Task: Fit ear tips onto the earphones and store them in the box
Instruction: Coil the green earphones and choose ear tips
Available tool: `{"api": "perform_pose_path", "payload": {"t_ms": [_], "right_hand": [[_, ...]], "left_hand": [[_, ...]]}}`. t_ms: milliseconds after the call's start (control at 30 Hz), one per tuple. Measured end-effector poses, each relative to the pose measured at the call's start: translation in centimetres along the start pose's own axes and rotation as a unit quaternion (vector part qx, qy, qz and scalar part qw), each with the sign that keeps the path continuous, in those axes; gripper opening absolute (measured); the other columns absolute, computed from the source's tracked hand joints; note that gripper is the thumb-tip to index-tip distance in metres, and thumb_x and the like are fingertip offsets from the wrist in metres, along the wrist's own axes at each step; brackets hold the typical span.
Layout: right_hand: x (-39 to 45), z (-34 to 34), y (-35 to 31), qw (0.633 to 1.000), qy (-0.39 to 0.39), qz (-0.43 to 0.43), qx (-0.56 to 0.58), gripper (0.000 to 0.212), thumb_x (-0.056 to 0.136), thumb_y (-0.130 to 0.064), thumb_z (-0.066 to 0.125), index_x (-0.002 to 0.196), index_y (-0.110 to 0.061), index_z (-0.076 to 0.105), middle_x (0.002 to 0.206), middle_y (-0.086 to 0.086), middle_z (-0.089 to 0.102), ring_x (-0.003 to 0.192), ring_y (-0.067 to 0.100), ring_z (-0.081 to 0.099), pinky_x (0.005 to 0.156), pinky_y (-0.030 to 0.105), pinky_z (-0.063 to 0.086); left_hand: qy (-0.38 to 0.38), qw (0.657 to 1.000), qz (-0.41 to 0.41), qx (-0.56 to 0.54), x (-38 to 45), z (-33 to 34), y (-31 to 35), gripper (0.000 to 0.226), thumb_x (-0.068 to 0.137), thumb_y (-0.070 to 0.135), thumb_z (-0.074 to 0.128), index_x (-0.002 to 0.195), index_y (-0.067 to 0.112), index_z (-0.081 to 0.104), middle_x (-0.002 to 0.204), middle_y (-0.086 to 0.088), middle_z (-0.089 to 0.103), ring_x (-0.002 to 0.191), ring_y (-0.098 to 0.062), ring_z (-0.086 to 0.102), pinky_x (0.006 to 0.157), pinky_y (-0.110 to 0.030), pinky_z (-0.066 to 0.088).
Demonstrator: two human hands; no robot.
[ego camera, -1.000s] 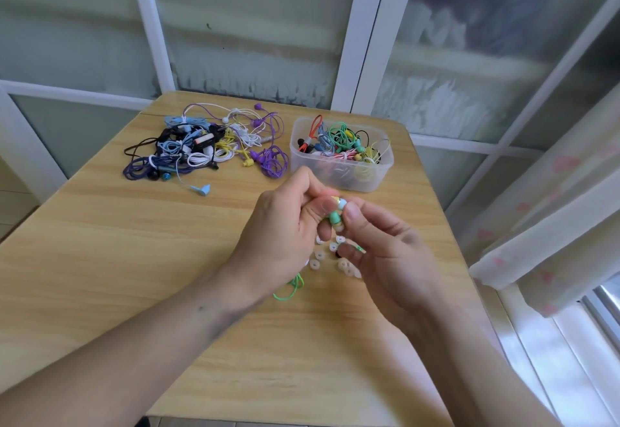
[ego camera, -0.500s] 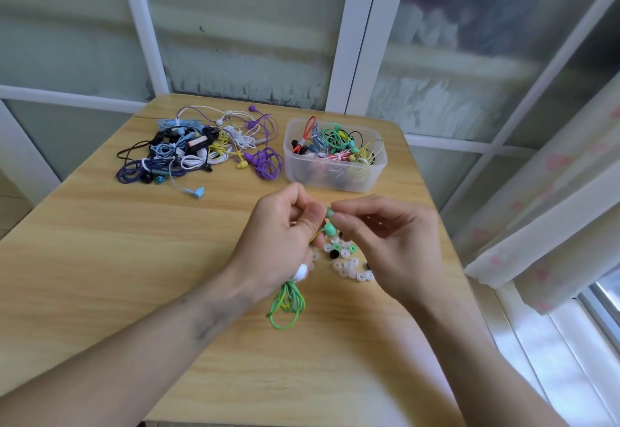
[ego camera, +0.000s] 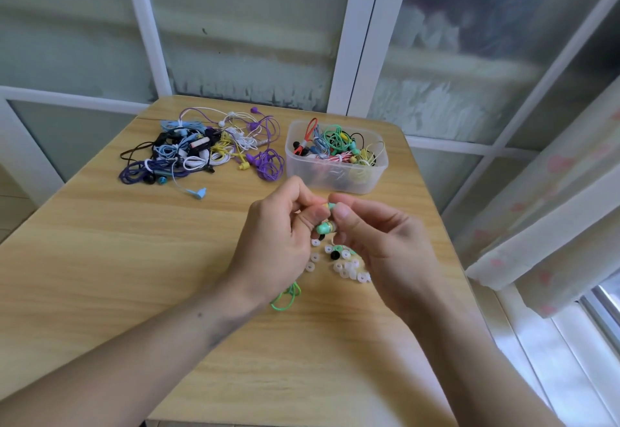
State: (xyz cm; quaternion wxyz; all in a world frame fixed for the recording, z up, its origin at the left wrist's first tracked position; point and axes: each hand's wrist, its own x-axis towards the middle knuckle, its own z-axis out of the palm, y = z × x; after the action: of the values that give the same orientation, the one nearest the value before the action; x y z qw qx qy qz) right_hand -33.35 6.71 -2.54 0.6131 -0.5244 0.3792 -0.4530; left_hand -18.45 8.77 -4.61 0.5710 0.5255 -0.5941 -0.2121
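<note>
Both hands pinching the same green earphones (ego camera: pixel 326 226), left hand (ego camera: pixel 278 242) and right hand (ego camera: pixel 379 248) fingertip to fingertip, loose ear tips (ego camera: pixel 347 267) right underneath, plastic box (ego camera: pixel 335 175) just behind.

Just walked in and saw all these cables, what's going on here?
A person's left hand and right hand pinch a mint-green earbud between them above loose white silicone ear tips on the wooden table. A clear plastic box already holds coiled earphones; a tangled pile of earphones waits beside it.
</note>
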Motion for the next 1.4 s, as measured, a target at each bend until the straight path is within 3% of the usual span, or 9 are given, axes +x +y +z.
{"api": "perform_pose_path", "payload": {"t_ms": [133, 300, 633, 800, 867, 967, 1100, 1233, 1400], "right_hand": [[0.1, -1.2, -0.9, 0.992, 0.007, -0.071, -0.103, 0.020, 0.083, -0.005, 0.074, 0.103, -0.007, 0.074, 0.082, 0.005, 0.077, 0.063, 0.006, 0.066, 0.060, 0.015, 0.049], [0.6, -2.1, -1.0, 0.982, -0.009, -0.102, -0.157, 0.011, 0.083, -0.006, 0.075, 0.093, -0.003, 0.076, 0.075, 0.004, 0.075, 0.059, 0.006, 0.064, 0.058, 0.015, 0.048], [1.2, -2.6, -0.8, 0.977, -0.023, -0.115, -0.180, 0.013, 0.083, -0.011, 0.076, 0.096, -0.009, 0.076, 0.081, 0.000, 0.076, 0.067, 0.006, 0.066, 0.062, 0.020, 0.052], [1.5, -2.9, -1.1, 0.988, -0.056, -0.067, -0.127, 0.040, 0.088, -0.031, 0.071, 0.125, -0.017, 0.063, 0.108, 0.005, 0.074, 0.099, 0.021, 0.070, 0.082, 0.042, 0.057], [1.8, -2.8, -1.0, 0.996, -0.046, -0.036, -0.075, 0.040, 0.091, -0.025, 0.069, 0.129, -0.016, 0.059, 0.109, 0.012, 0.072, 0.095, 0.028, 0.071, 0.082, 0.047, 0.056], [2.5, -3.1, -1.2, 0.998, 0.063, 0.002, 0.008, 0.032, 0.092, -0.014, 0.068, 0.123, -0.009, 0.060, 0.106, 0.020, 0.071, 0.081, 0.025, 0.071, 0.073, 0.036, 0.058], [3.5, -4.4, -1.2, 0.984, 0.172, 0.022, 0.028, 0.020, 0.091, -0.006, 0.067, 0.111, -0.008, 0.064, 0.091, 0.011, 0.069, 0.067, 0.016, 0.068, 0.063, 0.028, 0.056], [4.0, -4.6, -0.9, 0.982, 0.189, 0.007, -0.014, 0.014, 0.090, -0.005, 0.067, 0.104, -0.010, 0.067, 0.084, 0.008, 0.069, 0.065, 0.013, 0.068, 0.060, 0.027, 0.054], [4.0, -4.3, -0.8, 0.988, 0.145, -0.002, -0.045, 0.011, 0.091, -0.004, 0.065, 0.098, -0.011, 0.069, 0.084, 0.005, 0.071, 0.066, 0.012, 0.068, 0.061, 0.027, 0.055]], "left_hand": [[-0.020, 1.000, -0.003, -0.014, 0.4, 0.0, 0.1, 0.011, 0.092, 0.018, 0.063, 0.082, 0.018, 0.057, 0.080, 0.002, 0.072, 0.070, -0.012, 0.067, 0.060, -0.029, 0.052], [-0.048, 0.992, -0.058, -0.101, 0.2, 0.1, 1.0, 0.006, 0.093, 0.012, 0.060, 0.088, 0.008, 0.060, 0.071, -0.007, 0.068, 0.041, -0.004, 0.050, 0.043, -0.015, 0.037], [-0.085, 0.981, -0.097, -0.141, 0.6, 0.4, 1.0, 0.018, 0.095, 0.017, 0.056, 0.087, 0.001, 0.056, 0.071, -0.010, 0.066, 0.032, -0.021, 0.046, 0.037, -0.023, 0.036], [-0.058, 0.965, -0.134, -0.217, 3.4, 1.0, 2.0, 0.018, 0.097, 0.016, 0.054, 0.097, -0.001, 0.058, 0.069, -0.007, 0.063, 0.041, -0.021, 0.050, 0.042, -0.023, 0.042], [-0.055, 0.946, -0.170, -0.270, 4.9, 1.6, 2.5, 0.014, 0.098, 0.015, 0.053, 0.095, 0.003, 0.057, 0.069, -0.006, 0.061, 0.047, -0.019, 0.050, 0.046, -0.023, 0.045], [-0.036, 0.929, -0.206, -0.305, 8.1, 2.8, 2.8, 0.016, 0.099, 0.015, 0.051, 0.086, 0.006, 0.056, 0.068, -0.005, 0.058, 0.048, -0.015, 0.050, 0.045, -0.022, 0.044], [0.058, 0.960, -0.153, -0.229, 13.9, 4.7, 2.7, 0.019, 0.099, 0.015, 0.053, 0.081, 0.011, 0.056, 0.061, -0.001, 0.056, 0.047, -0.015, 0.053, 0.044, -0.022, 0.041], [0.148, 0.986, -0.010, -0.073, 18.0, 6.4, 1.4, 0.008, 0.096, 0.018, 0.057, 0.091, 0.013, 0.055, 0.069, 0.000, 0.061, 0.056, -0.018, 0.057, 0.052, -0.029, 0.046], [0.078, 0.987, 0.107, 0.094, 18.6, 9.0, -0.6, 0.012, 0.095, 0.019, 0.057, 0.094, 0.007, 0.058, 0.073, 0.006, 0.058, 0.069, -0.015, 0.056, 0.065, -0.026, 0.042]]}}
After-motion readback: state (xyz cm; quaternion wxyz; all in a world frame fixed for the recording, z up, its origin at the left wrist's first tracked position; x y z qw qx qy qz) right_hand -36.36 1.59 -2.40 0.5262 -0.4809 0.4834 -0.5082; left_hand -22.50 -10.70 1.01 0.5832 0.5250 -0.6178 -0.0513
